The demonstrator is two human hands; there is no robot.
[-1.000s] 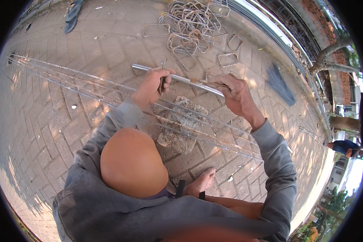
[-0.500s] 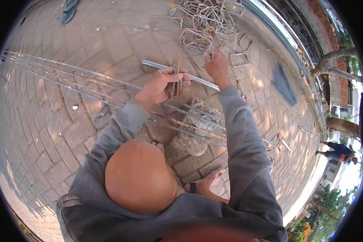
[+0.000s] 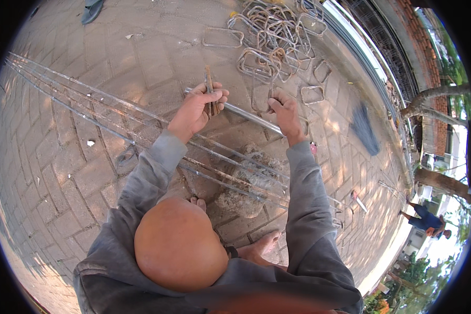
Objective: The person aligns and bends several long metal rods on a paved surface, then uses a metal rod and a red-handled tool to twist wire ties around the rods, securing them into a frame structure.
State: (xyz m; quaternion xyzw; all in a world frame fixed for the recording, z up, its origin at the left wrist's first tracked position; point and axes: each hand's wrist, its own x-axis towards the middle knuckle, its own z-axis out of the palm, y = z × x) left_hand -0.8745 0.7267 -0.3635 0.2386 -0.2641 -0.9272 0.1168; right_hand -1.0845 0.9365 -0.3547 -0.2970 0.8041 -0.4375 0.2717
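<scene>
My left hand [image 3: 193, 111] is closed around a few rusty rebar stirrups [image 3: 209, 83], held together edge-on so they look like a narrow upright bundle. To its right, my right hand [image 3: 286, 116] has thumb and fingers pinched on a single bent stirrup [image 3: 253, 98], partly hidden by the fingers. Under both hands runs a shiny metal pipe [image 3: 248, 115]. Several long rebar rods [image 3: 110, 104] stretch from the far left, pass below my forearms and cross a rough stone block [image 3: 240, 201].
A tangled heap of rebar stirrups [image 3: 277, 26] lies at the far side, with single ones [image 3: 313, 94] around it. Further right are a dark mesh-like patch [image 3: 365, 131], long bars along a curb [image 3: 361, 44] and tree trunks [image 3: 439, 180]. Another person [image 3: 426, 220] stands in the distance.
My right hand has come back nearer, away from the heap, with a stirrup in its fingers. The left hand has shifted slightly left, still gripping its stirrups.
</scene>
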